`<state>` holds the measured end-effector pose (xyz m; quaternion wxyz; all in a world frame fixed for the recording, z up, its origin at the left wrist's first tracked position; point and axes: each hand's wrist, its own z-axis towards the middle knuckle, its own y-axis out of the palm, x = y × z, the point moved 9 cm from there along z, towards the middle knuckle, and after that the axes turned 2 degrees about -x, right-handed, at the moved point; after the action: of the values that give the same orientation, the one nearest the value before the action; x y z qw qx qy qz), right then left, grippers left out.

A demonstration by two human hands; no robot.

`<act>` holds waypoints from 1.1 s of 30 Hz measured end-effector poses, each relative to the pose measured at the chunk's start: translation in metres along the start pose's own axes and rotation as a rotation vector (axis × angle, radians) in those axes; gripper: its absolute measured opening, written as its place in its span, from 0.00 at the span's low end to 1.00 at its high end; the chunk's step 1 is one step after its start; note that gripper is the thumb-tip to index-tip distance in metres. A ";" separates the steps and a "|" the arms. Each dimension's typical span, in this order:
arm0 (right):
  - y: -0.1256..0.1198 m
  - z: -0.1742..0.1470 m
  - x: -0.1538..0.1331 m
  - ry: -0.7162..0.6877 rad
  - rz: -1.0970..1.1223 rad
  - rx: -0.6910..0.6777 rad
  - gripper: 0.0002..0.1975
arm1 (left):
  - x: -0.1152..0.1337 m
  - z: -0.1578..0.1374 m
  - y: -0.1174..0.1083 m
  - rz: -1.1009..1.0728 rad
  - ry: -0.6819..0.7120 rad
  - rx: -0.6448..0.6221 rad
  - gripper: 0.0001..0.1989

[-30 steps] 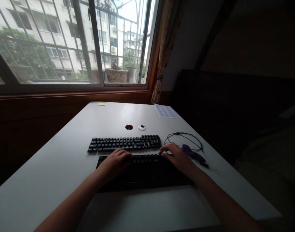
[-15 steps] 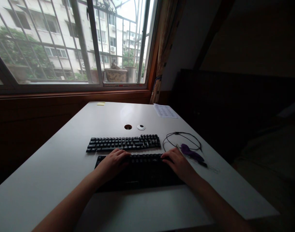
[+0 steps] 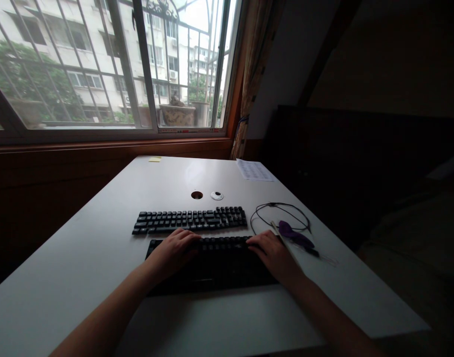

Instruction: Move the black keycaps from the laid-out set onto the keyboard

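Observation:
A black keyboard (image 3: 227, 270) lies at the near middle of the white table, its front half too dark to make out. My left hand (image 3: 176, 248) lies over its left half, fingers together and bent, the tips at the back row of keys. My right hand (image 3: 273, 250) is at its right end, with forefinger and thumb curled close together at the back row. What is between the fingers of either hand, if anything, is hidden. Behind the keyboard, black keycaps (image 3: 189, 219) sit in rows in a keyboard layout.
Right of my right hand lie a pale thin stick (image 3: 274, 226), a purple item (image 3: 294, 235), a small black piece with thin wire (image 3: 313, 252) and a coiled black cable (image 3: 306, 218). Farther back are a round hole (image 3: 197, 195), its white cover (image 3: 217, 196), printed paper (image 3: 256, 171) and yellow notes (image 3: 155, 159).
My right hand has shifted slightly left and toward me, showing more of the pale stick beside it. My left hand stays in place over the keyboard.

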<state>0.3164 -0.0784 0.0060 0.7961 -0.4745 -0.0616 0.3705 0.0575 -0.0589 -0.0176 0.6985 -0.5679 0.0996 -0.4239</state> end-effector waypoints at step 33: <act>0.010 -0.038 -0.018 -0.013 -0.180 -0.121 0.19 | -0.003 -0.001 0.001 -0.002 -0.010 0.013 0.18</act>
<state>0.3155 -0.1147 -0.0180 0.7956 -0.5118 -0.1316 0.2962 0.0556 -0.0572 -0.0194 0.7021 -0.5656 0.0928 -0.4225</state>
